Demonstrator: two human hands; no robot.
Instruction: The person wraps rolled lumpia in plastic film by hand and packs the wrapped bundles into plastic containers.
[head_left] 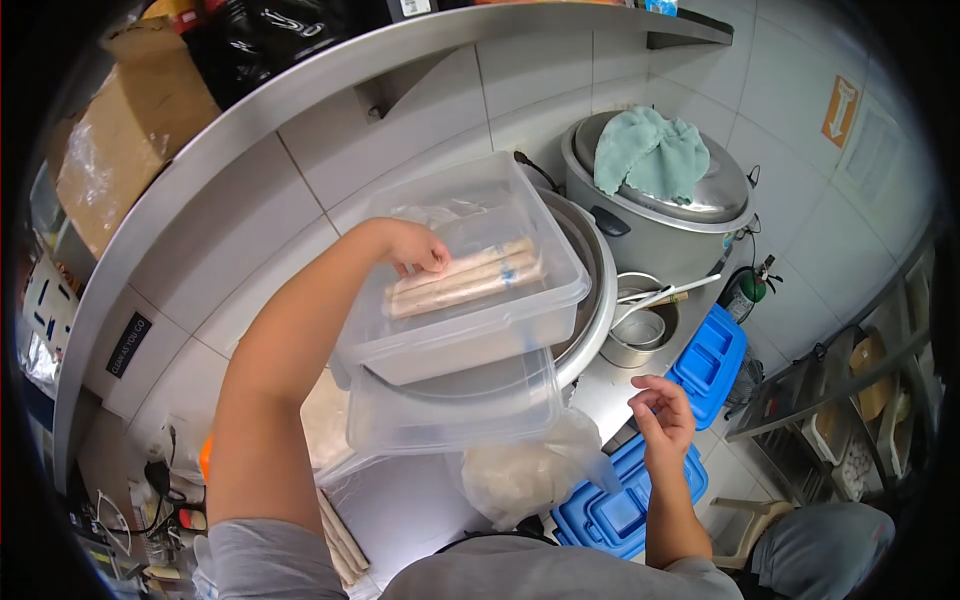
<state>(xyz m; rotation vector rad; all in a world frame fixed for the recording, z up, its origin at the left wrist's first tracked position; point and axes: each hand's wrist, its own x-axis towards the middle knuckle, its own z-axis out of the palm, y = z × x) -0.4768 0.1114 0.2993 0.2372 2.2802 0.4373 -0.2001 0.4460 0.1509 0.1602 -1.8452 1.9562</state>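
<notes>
My left hand (415, 247) reaches over the rim of a clear plastic tub (460, 350). Its fingers are closed at the upper edge of a clear plastic pack of long, pale rolls (465, 282) lying inside; the fingertips are partly hidden. Behind the pack, more crumpled clear plastic lies in the tub. My right hand (663, 415) hangs in the air to the right, fingers loosely bent and thumb apart, holding nothing. Below the tub is a clear plastic lid or second container (455, 405). Nearer to me sits a plastic bag with pale contents (530, 465).
The tub rests over a large round pot (600, 290). A big lidded cooker (640, 235) carries a green cloth (652, 152). Small metal pots (640, 328) stand beside it. Blue lids (625, 500) are low at right, near a rack (840, 390). A metal shelf (250, 105) curves overhead.
</notes>
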